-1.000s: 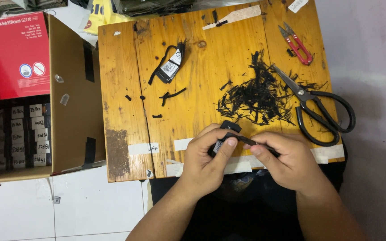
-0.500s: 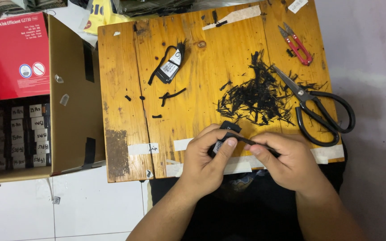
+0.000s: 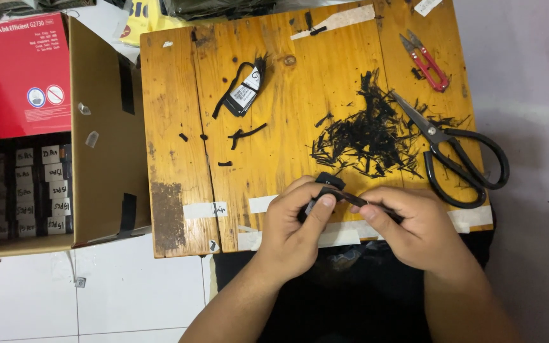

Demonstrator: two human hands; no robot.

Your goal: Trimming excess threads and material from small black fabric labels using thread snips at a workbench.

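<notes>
Nothing has moved: both hands, left hand (image 3: 297,222) and right hand (image 3: 414,225), stay pinched on the small black part (image 3: 332,185) near the big scissors (image 3: 452,159).

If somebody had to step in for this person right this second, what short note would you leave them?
Left hand: pinches a small black part at the near edge of the wooden board.
Right hand: grips the thin black strap running from that part.
On the board: a heap of black offcuts, big black scissors right of it, small red snips far right, another black tagged part far left.
Done: much trimming, judging by the heap.
Left: the piece in hand; how much more I cannot tell.
</notes>
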